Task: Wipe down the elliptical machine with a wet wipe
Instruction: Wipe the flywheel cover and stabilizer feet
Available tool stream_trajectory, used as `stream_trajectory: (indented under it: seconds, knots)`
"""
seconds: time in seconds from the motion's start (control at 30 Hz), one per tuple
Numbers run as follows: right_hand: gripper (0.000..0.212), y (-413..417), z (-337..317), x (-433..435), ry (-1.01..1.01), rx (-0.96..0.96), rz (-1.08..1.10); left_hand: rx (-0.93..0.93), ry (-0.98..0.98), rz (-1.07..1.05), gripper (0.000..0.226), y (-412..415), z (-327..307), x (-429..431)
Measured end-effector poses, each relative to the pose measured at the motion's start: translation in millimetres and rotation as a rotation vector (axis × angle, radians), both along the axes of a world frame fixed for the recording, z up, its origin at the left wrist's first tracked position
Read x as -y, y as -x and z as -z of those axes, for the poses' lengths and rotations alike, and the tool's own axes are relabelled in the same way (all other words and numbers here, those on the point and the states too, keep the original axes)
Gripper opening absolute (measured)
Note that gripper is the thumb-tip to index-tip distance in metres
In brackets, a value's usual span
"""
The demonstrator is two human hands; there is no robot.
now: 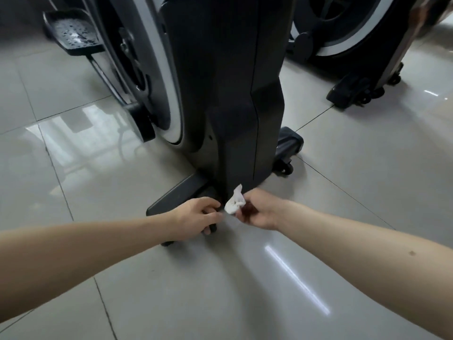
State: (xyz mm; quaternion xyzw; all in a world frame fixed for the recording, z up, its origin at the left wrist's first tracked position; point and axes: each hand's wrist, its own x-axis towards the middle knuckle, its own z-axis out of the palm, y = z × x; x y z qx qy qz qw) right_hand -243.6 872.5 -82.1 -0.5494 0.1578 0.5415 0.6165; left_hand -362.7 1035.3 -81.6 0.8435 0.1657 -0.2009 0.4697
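Head view, looking down at the foot of the elliptical machine (pixel 232 106), and both bare arms reach in from the bottom of the frame, converging low at its base. The left forearm comes in from the left edge, wrist straight, and the left hand (pixel 196 214) sits on the stabiliser bar (pixel 176 195). The thumb lies over the top and the fingers are curled round underneath, a wrapped grip on the bar's near end. The right arm stretches in long from the lower right corner, elbow out of shot. The right hand (pixel 259 212) is turned knuckles-up, fingertips bunched together and pinching the wet wipe (pixel 234 201).

The wipe is white and crumpled into a small wad. It is held right at the bottom edge of the dark housing, just beside the left thumb, and its upper corner touches the plastic. The two hands are near each other, with only the wipe between them.

Up the frame, the pale-rimmed flywheel (pixel 157 69) stands left of the housing. A black pedal (pixel 73 33) with wet-looking droplets sits at top left. A small caster (pixel 285 168) shows behind the base on the right. A second machine (pixel 355 33) stands at top right, well apart. Everything rests on a glossy grey tiled floor (pixel 245 278) that catches streaks of light.
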Motion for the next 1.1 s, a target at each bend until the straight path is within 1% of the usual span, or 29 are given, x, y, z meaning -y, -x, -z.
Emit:
stream_trajectory:
  seconds: [0.03, 0.1, 0.17, 0.27, 0.37, 0.43, 0.5, 0.6, 0.73, 0.8, 0.87, 0.93, 0.97, 1.03, 1.1]
  knots:
    - [0.033, 9, 1, -4, -0.002, -0.025, -0.017, -0.029, 0.103, -0.049, 0.034, 5, 2, 0]
    - [0.032, 22, 7, -11, -0.009, -0.053, -0.008, -0.036, 0.178, -0.066, 0.032, 13, 7, -2]
    - [0.029, 29, 9, -16, -0.046, -0.045, -0.044, 0.0, 0.105, -0.059, 0.031, 15, 10, -5]
    - [0.019, 35, 7, -19, -0.039, 0.062, -0.139, 0.03, -0.034, -0.068, 0.038, 18, 16, -14]
    - [0.012, 41, 7, -19, -0.043, 0.149, -0.279, 0.001, -0.019, -0.085, 0.043, 21, 21, -20]
    - [0.018, 44, 12, -19, -0.017, 0.23, -0.339, -0.013, -0.002, -0.099, 0.047, 22, 22, -23]
    - [0.021, 48, 19, -20, 0.063, 0.316, -0.318, -0.035, 0.009, -0.101, 0.043, 23, 21, -24]
    - [0.015, 50, 28, -21, 0.192, 0.396, -0.279, -0.041, 0.044, -0.126, 0.03, 21, 21, -26]
    - [0.016, 45, 29, -24, 0.319, 0.51, -0.216, 0.014, -0.019, -0.167, 0.023, 14, 19, -31]
    - [0.016, 41, 23, -28, 0.32, 0.537, -0.135, 0.065, -0.026, -0.207, 0.025, 9, 18, -33]
    - [0.011, 36, 16, -32, 0.294, 0.578, -0.047, 0.117, -0.018, -0.256, 0.025, 3, 17, -34]
    - [0.004, 34, 10, -36, 0.261, 0.66, -0.005, 0.166, -0.019, -0.311, 0.02, -4, 15, -33]
    - [0.003, 34, 6, -38, 0.246, 0.707, -0.001, 0.198, -0.038, -0.327, 0.018, -7, 12, -32]
    - [0.007, 34, 0, -42, 0.244, 0.801, -0.016, 0.274, -0.058, -0.337, 0.014, -11, 5, -28]
    - [0.017, 34, -6, -45, 0.246, 0.861, -0.035, 0.325, -0.027, -0.338, 0.012, -14, 3, -24]
